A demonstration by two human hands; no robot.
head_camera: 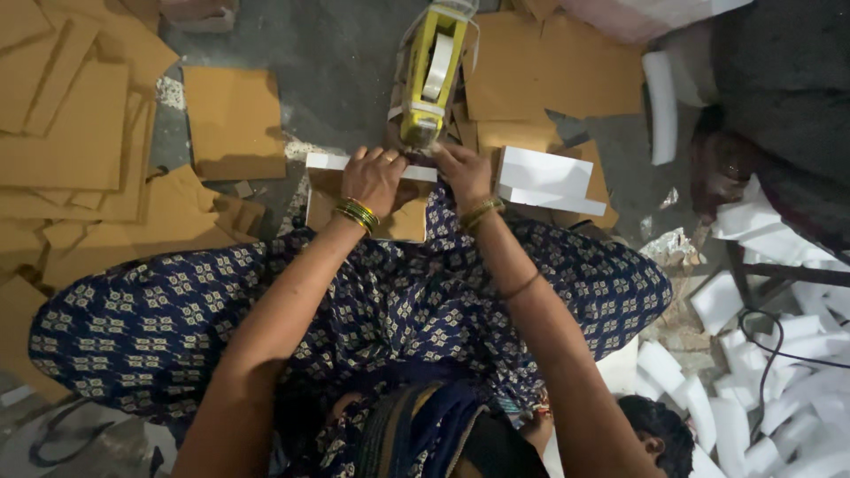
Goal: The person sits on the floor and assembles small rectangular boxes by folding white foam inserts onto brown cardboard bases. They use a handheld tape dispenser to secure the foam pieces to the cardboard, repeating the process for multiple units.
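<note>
My left hand [374, 177] grips a white foam strip [329, 162] laid over a brown cardboard piece [405, 223] on the floor in front of my knees. My right hand [464, 170] presses the same bundle at its right end. Just beyond both hands stands a yellow tape dispenser [431, 73] with a white tape roll, its lower end touching the bundle. To the right of my right hand lies a stack of white foam blocks [544, 180]. Both wrists carry green and gold bangles. My patterned blue clothing covers my crossed legs.
Flat brown cardboard sheets [75, 133] cover the floor at left and behind the dispenser. Loose white foam pieces [779, 354] pile up at right with a black cable. Another person's dark clothing [788, 80] is at top right. A dark-haired head [660, 434] shows at the bottom.
</note>
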